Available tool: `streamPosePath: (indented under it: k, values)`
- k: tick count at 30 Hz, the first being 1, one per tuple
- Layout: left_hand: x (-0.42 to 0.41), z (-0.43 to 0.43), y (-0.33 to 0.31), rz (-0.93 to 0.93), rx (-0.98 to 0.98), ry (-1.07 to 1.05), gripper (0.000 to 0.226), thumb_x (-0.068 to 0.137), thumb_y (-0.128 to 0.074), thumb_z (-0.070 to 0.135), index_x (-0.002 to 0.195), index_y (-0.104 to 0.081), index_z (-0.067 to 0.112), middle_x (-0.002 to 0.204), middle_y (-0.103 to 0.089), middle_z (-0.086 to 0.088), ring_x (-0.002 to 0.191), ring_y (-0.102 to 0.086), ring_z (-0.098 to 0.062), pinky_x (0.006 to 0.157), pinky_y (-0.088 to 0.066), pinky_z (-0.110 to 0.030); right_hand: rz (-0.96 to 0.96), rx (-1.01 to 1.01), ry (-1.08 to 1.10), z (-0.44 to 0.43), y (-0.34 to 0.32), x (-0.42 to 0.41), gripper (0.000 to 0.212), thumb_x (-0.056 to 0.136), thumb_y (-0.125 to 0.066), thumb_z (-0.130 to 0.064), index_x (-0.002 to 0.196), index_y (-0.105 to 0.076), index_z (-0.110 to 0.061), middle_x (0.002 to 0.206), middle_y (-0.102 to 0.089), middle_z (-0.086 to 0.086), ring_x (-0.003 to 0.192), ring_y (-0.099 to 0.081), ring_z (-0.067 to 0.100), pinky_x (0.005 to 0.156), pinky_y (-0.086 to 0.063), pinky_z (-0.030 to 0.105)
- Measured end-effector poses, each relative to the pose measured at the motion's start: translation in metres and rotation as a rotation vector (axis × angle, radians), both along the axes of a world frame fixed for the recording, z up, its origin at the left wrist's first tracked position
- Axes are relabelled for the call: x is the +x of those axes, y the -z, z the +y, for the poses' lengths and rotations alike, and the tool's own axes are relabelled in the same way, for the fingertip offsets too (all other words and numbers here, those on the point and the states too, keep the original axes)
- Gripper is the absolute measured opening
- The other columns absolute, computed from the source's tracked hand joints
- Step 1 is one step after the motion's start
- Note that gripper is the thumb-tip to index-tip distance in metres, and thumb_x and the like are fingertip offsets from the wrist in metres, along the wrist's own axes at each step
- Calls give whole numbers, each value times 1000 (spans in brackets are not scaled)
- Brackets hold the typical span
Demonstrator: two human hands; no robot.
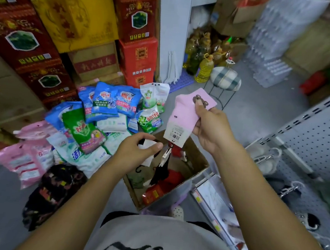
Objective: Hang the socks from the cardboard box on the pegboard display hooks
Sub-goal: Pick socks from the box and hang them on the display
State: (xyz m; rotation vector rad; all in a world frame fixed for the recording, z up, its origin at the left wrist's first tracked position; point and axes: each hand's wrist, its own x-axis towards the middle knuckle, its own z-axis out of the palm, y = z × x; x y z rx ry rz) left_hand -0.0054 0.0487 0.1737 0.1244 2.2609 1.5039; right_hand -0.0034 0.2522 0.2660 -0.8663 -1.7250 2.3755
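right hand [209,126] up front, raised above the box, thumb and fingers pinching a pink sock [183,110]. the thumb sits right on the little brown bear patch near the cuff. the sock hangs tilted, its barcode label [176,134] dangling at the low end, just over the box opening.

left hand [138,150] lower down, fingers curled in a pinch around a white piece with black on it [148,146]. that could be another sock or its card, too blurred to call. it hovers over the near-left edge of the box.

under both hands, the cardboard box [195,156] sits on the floor, flaps open. there's a jumble of socks in the box [166,178], red ones, black ones, tags and small hangers showing. plenty in there by the look of it.

off to the right, the white pegboard [317,136] runs along the shelving. low on it some metal hooks [290,189] carry soft dark and pale goods, too smeared to say whether those are socks. the pink sock is well apart from the board, nowhere near a hook.

left of the box, a heap of detergent bags [106,104] on the floor, stacked cartons behind.

so where are we? my read: early to middle. the pink sock is out of the box but not hung, the left hand has a second item, and the box looks far from empty. what's left is carrying this one to a free hook, then the rest of the pile.
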Motion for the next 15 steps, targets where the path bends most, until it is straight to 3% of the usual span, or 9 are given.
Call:
streamPosePath:
  k: [3,5,8,12,15]
  values:
    - [5,11,-7,-33,48,116,37,77,-83,51,109,-68,40,112,-70,20,99,-66,3,77,-53,-18,-10,-189,26,5,-14,-14,15,104,-50,-9,116,-58,-6,102,-71,8,80,-71,17,58,-63,32]
    - [7,23,-10,15,55,139,26,80,-84,40,101,-70,34,102,-71,18,87,-68,3,65,-48,-10,-21,-261,42,11,-16,-22,12,104,-48,-6,106,-59,-6,101,-69,9,84,-69,19,59,-63,33]
    - [6,34,-16,79,75,130,9,86,-81,28,88,-72,28,85,-72,11,78,-68,-4,61,-47,-13,-36,-306,73,20,-16,-29,14,105,-46,-6,98,-57,-7,99,-69,12,79,-69,19,63,-61,36]
    - [6,35,-30,64,96,133,12,90,-76,27,79,-72,26,75,-72,10,69,-68,-2,58,-48,-18,-44,-292,102,36,-4,-31,12,107,-45,-12,101,-55,-13,101,-70,9,74,-71,17,69,-62,41]
    - [6,37,-39,61,78,113,15,91,-76,24,77,-70,21,68,-69,12,60,-64,0,55,-46,-16,-40,-280,36,44,6,-28,13,107,-43,-16,104,-55,-17,99,-72,8,72,-75,17,65,-63,42]
